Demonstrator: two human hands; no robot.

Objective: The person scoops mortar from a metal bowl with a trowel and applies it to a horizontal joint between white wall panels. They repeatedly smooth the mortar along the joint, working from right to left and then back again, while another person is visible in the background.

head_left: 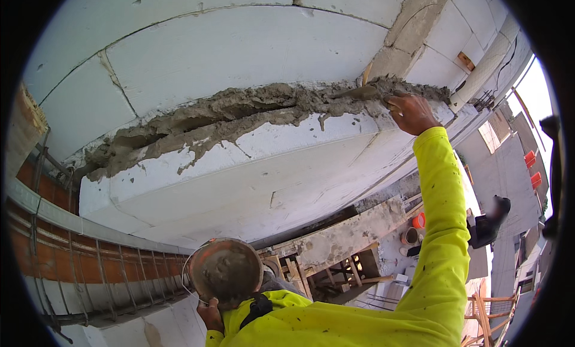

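My right hand, at the end of a stretched arm in a bright yellow sleeve, is closed round the handle of a trowel. The mortar-smeared blade lies in a thick, rough bed of grey mortar, which runs along the top of a white block wall. Low in the view, my left hand grips a round bucket near its rim, beside the wire handle. Grey mortar sits inside the bucket. The fingers of my left hand are partly hidden.
A taller white block wall rises behind the mortar bed. Steel rebar stands at lower left. Below are a wooden platform, an orange bucket and another person. A pale pipe runs at upper right.
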